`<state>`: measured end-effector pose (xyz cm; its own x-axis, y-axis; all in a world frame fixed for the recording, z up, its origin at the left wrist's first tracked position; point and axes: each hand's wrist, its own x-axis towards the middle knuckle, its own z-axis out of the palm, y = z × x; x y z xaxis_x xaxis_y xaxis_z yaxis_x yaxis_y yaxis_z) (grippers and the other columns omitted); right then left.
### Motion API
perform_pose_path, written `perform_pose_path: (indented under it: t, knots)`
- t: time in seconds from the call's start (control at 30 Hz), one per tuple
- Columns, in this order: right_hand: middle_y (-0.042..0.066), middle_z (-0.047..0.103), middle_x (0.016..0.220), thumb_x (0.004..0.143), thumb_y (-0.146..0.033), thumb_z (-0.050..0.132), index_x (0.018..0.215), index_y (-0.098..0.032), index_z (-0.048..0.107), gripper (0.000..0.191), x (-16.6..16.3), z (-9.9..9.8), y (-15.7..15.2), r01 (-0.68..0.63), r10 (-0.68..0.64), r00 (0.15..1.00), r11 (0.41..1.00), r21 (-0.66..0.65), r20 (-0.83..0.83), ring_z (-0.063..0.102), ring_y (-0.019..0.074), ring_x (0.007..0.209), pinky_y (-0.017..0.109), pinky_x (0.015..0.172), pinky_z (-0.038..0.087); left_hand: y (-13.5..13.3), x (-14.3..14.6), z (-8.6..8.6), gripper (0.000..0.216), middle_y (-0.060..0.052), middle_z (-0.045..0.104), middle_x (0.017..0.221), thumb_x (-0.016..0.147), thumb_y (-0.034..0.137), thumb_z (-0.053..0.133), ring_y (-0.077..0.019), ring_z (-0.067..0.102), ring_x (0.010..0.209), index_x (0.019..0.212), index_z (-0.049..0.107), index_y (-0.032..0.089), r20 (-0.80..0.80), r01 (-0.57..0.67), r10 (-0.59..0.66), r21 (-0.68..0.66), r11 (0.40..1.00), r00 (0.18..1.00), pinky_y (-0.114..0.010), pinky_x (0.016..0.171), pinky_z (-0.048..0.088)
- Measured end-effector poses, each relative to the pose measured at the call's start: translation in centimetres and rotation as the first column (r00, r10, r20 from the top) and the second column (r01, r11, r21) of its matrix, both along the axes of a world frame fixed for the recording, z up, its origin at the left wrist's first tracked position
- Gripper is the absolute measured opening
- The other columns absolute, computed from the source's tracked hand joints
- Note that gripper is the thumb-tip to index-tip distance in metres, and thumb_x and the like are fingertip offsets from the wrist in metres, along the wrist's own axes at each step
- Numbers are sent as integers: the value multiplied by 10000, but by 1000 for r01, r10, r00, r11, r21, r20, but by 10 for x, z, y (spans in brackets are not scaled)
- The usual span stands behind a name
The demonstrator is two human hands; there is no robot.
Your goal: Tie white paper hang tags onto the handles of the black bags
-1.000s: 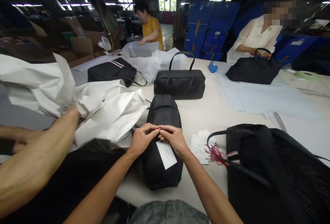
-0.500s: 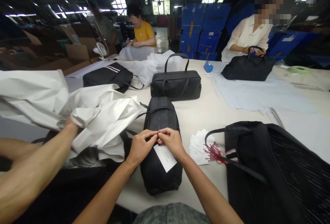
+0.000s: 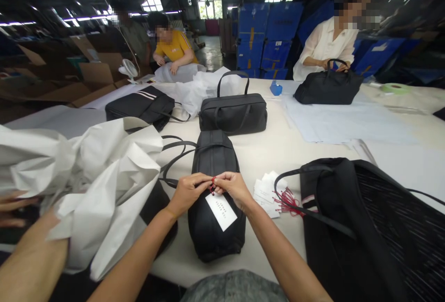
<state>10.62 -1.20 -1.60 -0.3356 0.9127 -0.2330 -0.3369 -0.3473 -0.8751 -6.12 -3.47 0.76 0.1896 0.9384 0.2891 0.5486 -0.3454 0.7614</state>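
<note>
The left grip (image 3: 187, 193) and the right grip (image 3: 233, 188) meet fingertip to fingertip, each pinching a red cord (image 3: 212, 184) between thumb and forefinger. The cord sits on top of a black bag (image 3: 213, 153), which lies lengthwise on the pale surface (image 3: 278, 149) straight ahead of the person. A white tag (image 3: 221, 210) lies flat on the bag's near end, just below the grips and touching the cord.

Just right of the right grip is a small tag pile (image 3: 266, 191) with its own red strings (image 3: 287, 199) fanned out toward a large dark bag (image 3: 365, 228) at the near right edge.

On the left is crumpled white paper (image 3: 118, 172), with a co-worker's arm (image 3: 31, 265) under it.

Behind the black bag stands a handled bag (image 3: 232, 114), and a striped bag (image 3: 141, 104) lies to its left. Across the surface, a person in white (image 3: 327, 44) holds the handles of a far bag (image 3: 328, 89). A person in yellow (image 3: 174, 47) leans over more paper.
</note>
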Motion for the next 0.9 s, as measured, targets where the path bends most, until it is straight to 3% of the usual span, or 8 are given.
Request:
perform_pose_path:
  t: [0.17,0.4,0.63,0.8,0.9]
  knots:
    - [27,670,593,606,-361,799,677,-106,678,291,7,0,6,-113,111,992,993,25,54,591,78,477,177,477,482,6,-4,-3,121,-32,747,819,828,207,644,-159,688,743,853,762,213,28,97,-100,113,989,995,-244,714,549]
    - [-16,628,553,674,-322,733,656,-124,660,211,19,2,14,-294,289,955,954,60,67,512,41,421,140,401,378,7,0,-1,90,-37,737,799,817,204,675,-159,684,732,841,761,210,67,128,-137,113,985,988,-249,699,543]
    - [-5,644,555,646,-270,736,662,-114,676,168,18,0,19,-313,308,945,949,27,113,489,33,404,139,387,352,5,1,-1,55,-42,709,774,790,229,705,-161,661,726,769,739,193,170,128,-125,-7,992,978,-255,693,511]
    - [8,656,556,646,-257,732,656,-114,683,152,14,0,13,-234,228,964,972,32,140,490,40,417,146,399,355,4,3,0,83,-19,649,748,801,225,656,-147,609,723,734,669,178,139,84,-69,-107,991,988,-250,694,470]
    - [15,656,557,645,-269,741,646,-113,683,166,13,2,10,-196,188,971,980,40,145,484,44,423,154,405,354,4,6,-1,102,-1,613,709,813,243,615,-136,575,672,738,612,174,198,119,-74,-226,967,977,-242,649,456]
